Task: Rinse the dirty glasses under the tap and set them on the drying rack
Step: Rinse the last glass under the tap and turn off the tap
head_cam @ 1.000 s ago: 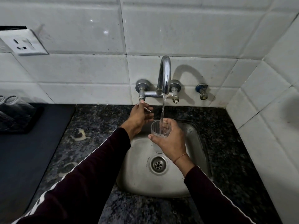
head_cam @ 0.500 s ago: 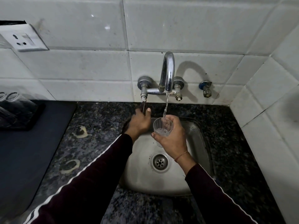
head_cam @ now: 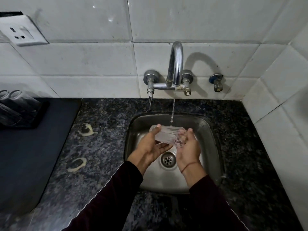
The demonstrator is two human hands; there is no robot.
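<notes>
A clear ribbed glass (head_cam: 166, 135) lies on its side over the steel sink (head_cam: 211, 135), held between both hands under a thin stream of water from the chrome tap (head_cam: 175, 64). My left hand (head_cam: 150, 147) cups the glass's base end from the left, with a fingertip over its top. My right hand (head_cam: 187, 147) holds the mouth end from the right, fingers curled at the rim. The water lands on the glass's upper side. At the far left, a dark drying rack (head_cam: 31, 117) holds several clear glasses (head_cam: 15, 97).
A black mat (head_cam: 33, 155) covers the counter at left. Two pale residue rings (head_cam: 85, 130) mark the dark granite counter (head_cam: 103, 147). A wall socket (head_cam: 23, 32) sits upper left, a small valve (head_cam: 216, 82) right of the tap. Tiled walls close the back and right.
My left hand left the tap's handle and came down onto the glass. The glass went from upright in my right hand to lying sideways between both hands, lower in the sink.
</notes>
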